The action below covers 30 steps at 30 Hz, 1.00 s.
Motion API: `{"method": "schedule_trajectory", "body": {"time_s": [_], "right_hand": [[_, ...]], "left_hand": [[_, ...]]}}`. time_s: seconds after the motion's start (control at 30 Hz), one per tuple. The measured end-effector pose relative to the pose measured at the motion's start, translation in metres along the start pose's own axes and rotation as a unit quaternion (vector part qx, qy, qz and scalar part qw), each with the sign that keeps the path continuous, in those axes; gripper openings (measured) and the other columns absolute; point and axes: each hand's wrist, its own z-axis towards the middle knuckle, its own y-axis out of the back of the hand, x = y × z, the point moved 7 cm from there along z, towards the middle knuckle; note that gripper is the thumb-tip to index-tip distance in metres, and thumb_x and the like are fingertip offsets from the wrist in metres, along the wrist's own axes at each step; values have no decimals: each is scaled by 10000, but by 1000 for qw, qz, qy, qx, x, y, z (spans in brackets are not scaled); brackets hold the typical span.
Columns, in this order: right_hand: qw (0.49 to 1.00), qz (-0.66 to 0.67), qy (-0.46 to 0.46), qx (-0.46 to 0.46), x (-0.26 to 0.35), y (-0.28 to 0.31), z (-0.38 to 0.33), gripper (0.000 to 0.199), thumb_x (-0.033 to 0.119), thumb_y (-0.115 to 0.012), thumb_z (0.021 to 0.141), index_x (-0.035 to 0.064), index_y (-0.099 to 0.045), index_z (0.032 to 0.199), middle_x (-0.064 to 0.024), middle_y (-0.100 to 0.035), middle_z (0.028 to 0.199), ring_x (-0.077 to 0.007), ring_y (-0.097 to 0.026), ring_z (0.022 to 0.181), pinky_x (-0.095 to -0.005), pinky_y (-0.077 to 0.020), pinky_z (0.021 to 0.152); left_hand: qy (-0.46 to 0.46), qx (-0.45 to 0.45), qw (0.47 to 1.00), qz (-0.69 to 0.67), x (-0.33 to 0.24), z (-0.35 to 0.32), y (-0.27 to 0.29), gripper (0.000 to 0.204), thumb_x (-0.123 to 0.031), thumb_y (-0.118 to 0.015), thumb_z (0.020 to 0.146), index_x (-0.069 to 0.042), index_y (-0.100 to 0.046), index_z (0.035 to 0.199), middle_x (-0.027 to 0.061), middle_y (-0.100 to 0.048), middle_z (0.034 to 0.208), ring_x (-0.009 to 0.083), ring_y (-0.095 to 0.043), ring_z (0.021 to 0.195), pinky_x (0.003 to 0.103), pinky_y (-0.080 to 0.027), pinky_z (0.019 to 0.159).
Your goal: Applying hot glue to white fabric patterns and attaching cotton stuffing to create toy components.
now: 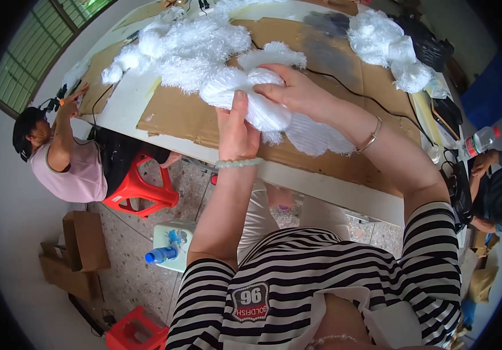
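White fluffy fibre bundle (pixel 251 96): held above the near part of the cardboard sheet (pixel 326 64), which covers the white table (pixel 344 195).

Head view:
- Left hand (pixel 237 133) closed around the bundle from below, thumb up along its near side. Bead bracelet on that wrist.
- Right hand (pixel 294 92) clamps the bundle's top right end, fingers curled over it, thumb pressing in. Thin bangle on that wrist.
- Bundle's long axis runs left-far to right-near across the cardboard sheet. A pleated white tail (pixel 315 137) hangs off the right end, below the right wrist.
- Both hands on it; the left takes the middle, the right the end. Bundle lies directly between the two grips, no gap.
- Loose fluff pile (pixel 186 46) on the cardboard's far left, second pile (pixel 388 49) at its far right. Black cable (pixel 373 99) crosses the cardboard behind the right forearm.
- Another person (pixel 67 157) sits past the cardboard's left end, on a red stool (pixel 140 186). Plastic bottle (pixel 481 140) off its right end.

Hard to tell: fingertips of both hands are buried in the fibre, so how deep they grip is unclear. Whether bundle and tail are one piece is also not visible.
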Motion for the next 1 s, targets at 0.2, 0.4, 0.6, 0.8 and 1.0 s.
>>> {"method": "schedule_trajectory", "body": {"time_s": [0.2,0.4,0.6,0.8,1.0], "right_hand": [[987,-126,64,-76,40,8,-6,593,336,-665,859,44,-476,1338,-97,-581,1192,-155,-541,1039,-293,-437,890],[964,-191,159,-96,55,25,-27,350,235,-683,853,40,-626,1138,-27,-594,1057,-108,-547,959,-254,-461,802],[933,-293,208,-31,74,-17,-31,290,164,-683,826,26,-637,1077,-28,-594,1014,-102,-558,812,-254,-471,683],[985,-166,40,5,40,-10,-8,209,209,-682,811,18,-688,896,-59,-657,784,-153,-598,720,-278,-471,657],[998,44,-10,44,25,-10,-6,195,191,-667,858,6,-690,914,-11,-636,794,-90,-547,705,-248,-436,619]], "left_hand": [[23,-80,995,-56,-20,15,13,454,-334,-453,981,-43,-406,1325,122,-530,1261,272,-534,1146,436,-447,971],[16,-60,994,-93,-18,19,18,476,-378,-410,990,-43,-410,1329,123,-530,1265,275,-533,1145,437,-449,961],[-70,-78,994,31,-19,7,8,419,-146,-557,947,-41,-368,1306,117,-527,1208,227,-545,1084,385,-490,897],[-86,-32,994,61,-23,-2,-5,411,-133,-559,945,-41,-369,1298,99,-529,1206,203,-532,1096,359,-461,928],[-46,-47,998,2,-20,-4,11,425,-160,-550,951,-56,-362,1318,93,-517,1232,211,-515,1130,380,-442,958]]}}
